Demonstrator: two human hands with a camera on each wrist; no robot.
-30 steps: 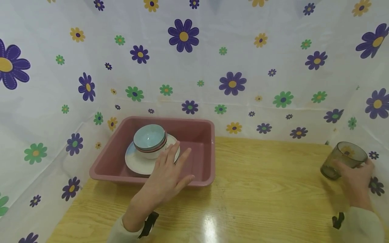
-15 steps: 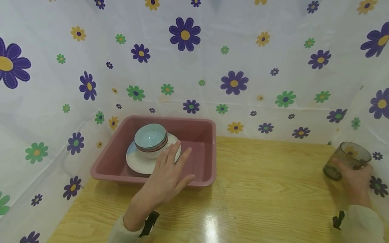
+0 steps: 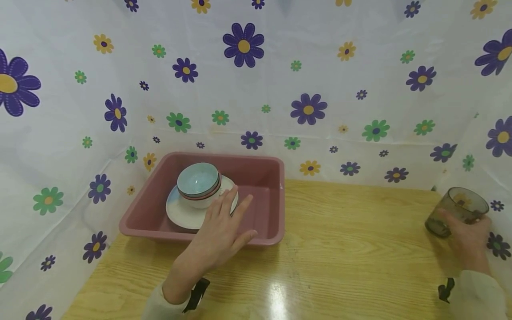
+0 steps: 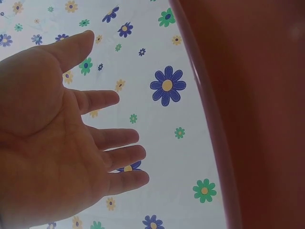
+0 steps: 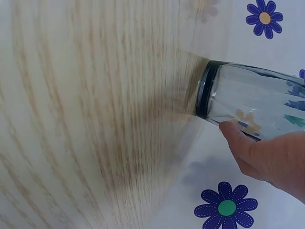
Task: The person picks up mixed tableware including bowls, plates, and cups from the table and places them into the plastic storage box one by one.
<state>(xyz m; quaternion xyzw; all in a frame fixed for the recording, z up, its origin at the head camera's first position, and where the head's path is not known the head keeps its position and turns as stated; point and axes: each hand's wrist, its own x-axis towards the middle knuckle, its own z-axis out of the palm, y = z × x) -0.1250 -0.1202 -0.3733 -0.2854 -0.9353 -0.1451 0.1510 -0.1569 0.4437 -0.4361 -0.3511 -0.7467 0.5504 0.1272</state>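
Note:
At the right end of the table a tinted, see-through drinking glass (image 3: 451,208) stands upright on the wood, its base touching the surface in the right wrist view. My right hand (image 3: 469,235) grips its side, thumb on the near face; some fingers are hidden behind it. My left hand (image 3: 218,231) hovers over the front rim of a pink plastic basin (image 3: 262,161), fingers straight and spread, palm bare in the left wrist view. Inside the basin, several stacked bowls (image 3: 198,180), a light blue one on top, sit on a pale plate (image 3: 180,215).
The wooden table (image 3: 344,249) stretches between the basin and the glass. A white flowered sheet (image 3: 272,80) hangs behind and along both sides, close to the glass on the right and the basin on the left.
The whole head view has shifted slightly. The glass and the right hand keep their place at the table's right end, and the left hand stays over the basin's front rim.

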